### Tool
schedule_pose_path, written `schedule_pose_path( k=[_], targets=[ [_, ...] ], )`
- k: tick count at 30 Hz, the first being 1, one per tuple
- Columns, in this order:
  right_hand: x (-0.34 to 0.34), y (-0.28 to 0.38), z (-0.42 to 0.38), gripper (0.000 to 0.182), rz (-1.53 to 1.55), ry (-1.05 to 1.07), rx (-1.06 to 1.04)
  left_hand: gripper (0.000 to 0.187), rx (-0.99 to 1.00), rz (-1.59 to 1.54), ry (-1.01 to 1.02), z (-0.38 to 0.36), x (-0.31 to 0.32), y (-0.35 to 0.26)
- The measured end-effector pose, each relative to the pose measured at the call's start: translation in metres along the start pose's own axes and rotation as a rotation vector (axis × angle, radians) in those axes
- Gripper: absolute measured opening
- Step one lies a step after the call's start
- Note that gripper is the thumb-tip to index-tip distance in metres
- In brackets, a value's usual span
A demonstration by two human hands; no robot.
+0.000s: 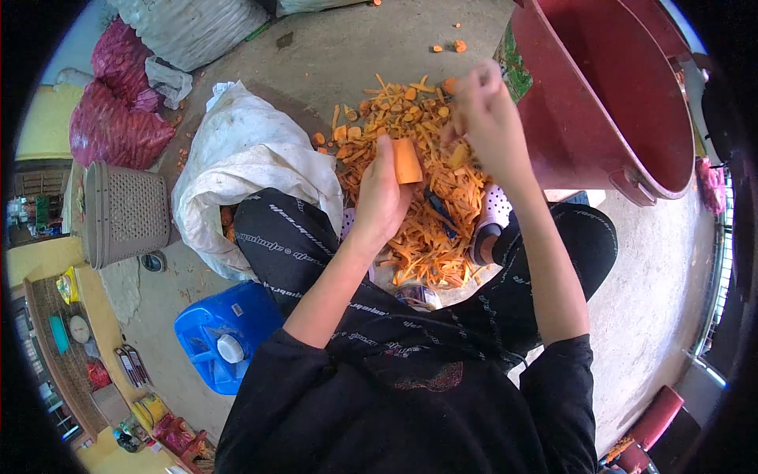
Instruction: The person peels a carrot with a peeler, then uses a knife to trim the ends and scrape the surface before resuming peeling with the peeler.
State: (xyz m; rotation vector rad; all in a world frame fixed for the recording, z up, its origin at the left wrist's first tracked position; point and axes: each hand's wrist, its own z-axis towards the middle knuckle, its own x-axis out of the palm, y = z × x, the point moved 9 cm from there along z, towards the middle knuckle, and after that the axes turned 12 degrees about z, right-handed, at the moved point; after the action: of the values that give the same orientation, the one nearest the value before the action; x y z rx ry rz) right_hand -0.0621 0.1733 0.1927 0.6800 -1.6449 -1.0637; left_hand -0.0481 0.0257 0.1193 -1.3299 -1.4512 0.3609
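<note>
My left hand (382, 193) is closed around a thick, peeled carrot piece (407, 162) with a flat cut end. To its right and a little higher, my right hand (485, 118) is raised with curled fingers, somewhat blurred. What those fingers hold, if anything, I cannot make out. Beneath both hands, a heap of carrot peelings (434, 245) covers the floor between my feet, with cut carrot ends (347, 133) scattered at its far left side. A dark blue item (439, 212) lies partly buried in the peelings.
A white sack (253, 150) stands open by my left knee, with carrots partly showing inside. Near it are a blue jerrycan (225, 336) and a grey perforated basket (130, 213). A large red tub (584, 110) rises at the right. Red mesh sacks (118, 122) sit at the far left.
</note>
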Motion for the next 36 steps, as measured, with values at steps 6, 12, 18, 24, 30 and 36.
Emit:
schedule_pose_path(
  k=[6, 12, 18, 24, 30, 36],
  targets=[
    [0.009, 0.015, -0.004, 0.022, -0.42, 0.005, -0.144, 0.041, -0.073, -0.079, 0.005, 0.002, -0.007, 0.009],
    [0.007, 0.003, -0.006, 0.025, -0.063, -0.003, 0.098, 0.037, -0.128, -0.212, 0.063, 0.0, 0.001, 0.01],
    [0.028, 0.006, -0.021, 0.024, 0.191, 0.0, 0.039, 0.039, -0.09, -0.194, 0.154, -0.001, 0.009, 0.012],
    [0.036, -0.012, -0.024, 0.028, 0.219, 0.059, 0.08, 0.048, -0.124, -0.264, 0.187, -0.001, 0.015, 0.019],
    [0.034, -0.017, -0.022, 0.029, 0.201, 0.052, 0.114, 0.052, -0.075, -0.21, 0.264, -0.007, 0.024, 0.015],
    [-0.001, 0.027, 0.014, 0.032, -0.086, -0.135, -0.222, 0.056, -0.109, -0.006, 0.257, -0.022, 0.03, 0.021]
  ],
)
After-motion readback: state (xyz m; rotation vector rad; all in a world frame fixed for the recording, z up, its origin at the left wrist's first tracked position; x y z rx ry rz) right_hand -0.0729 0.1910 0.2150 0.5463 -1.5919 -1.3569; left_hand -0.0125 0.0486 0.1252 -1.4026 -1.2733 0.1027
